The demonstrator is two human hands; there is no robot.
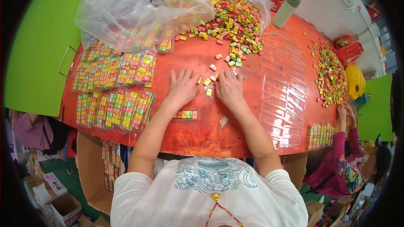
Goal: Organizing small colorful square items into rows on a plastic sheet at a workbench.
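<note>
My left hand rests on the red tabletop with its fingers spread, its index side beside a small yellow wrapped block. Palm down opposite it lies my right hand, fingers apart, its thumb side next to a few loose yellow and red blocks. Between the hands, slightly nearer me, sits another yellow block. Whether anything is under my right fingers is hidden. Close to my left forearm lies a clear strip tray holding a row of red and yellow blocks.
Filled trays are stacked at left. A clear plastic bag lies beside a big heap of blocks. Empty clear trays lie right, near a pale green bottle. At far right a co-worker's hands touch another heap.
</note>
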